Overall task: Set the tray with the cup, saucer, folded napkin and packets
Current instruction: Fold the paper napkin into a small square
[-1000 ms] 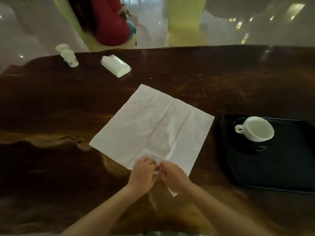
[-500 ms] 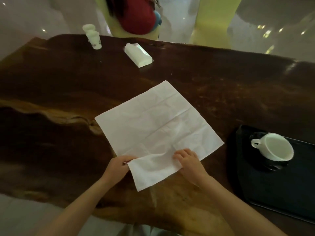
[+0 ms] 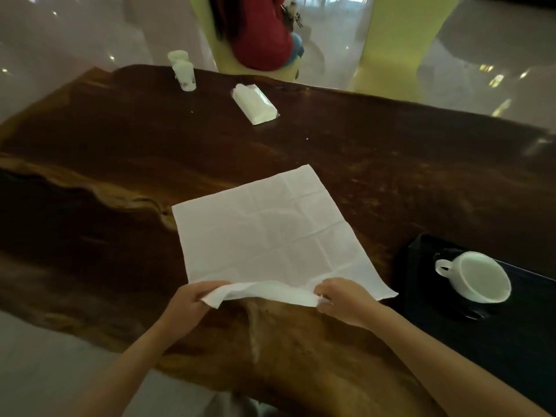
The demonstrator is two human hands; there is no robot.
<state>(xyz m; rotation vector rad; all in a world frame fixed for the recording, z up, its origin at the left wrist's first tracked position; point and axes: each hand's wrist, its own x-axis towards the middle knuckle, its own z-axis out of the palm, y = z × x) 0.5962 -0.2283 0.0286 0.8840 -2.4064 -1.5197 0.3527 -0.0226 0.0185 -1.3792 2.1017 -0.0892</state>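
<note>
A white paper napkin lies unfolded on the dark wooden table. Its near edge is lifted off the wood. My left hand pinches that edge at its left end and my right hand pinches it at the right end. At the right sits a black tray holding a white cup on a dark saucer. The cup's handle points left.
A white tissue packet lies at the far side of the table. Two small white cups stand at the far left corner. A person in red sits beyond the table on a yellow-green seat. The near table edge is wavy.
My hands have spread apart along the napkin's near edge and lifted it, with the near corner drawn in. The view has shifted, so the tray sits further right and lower.
</note>
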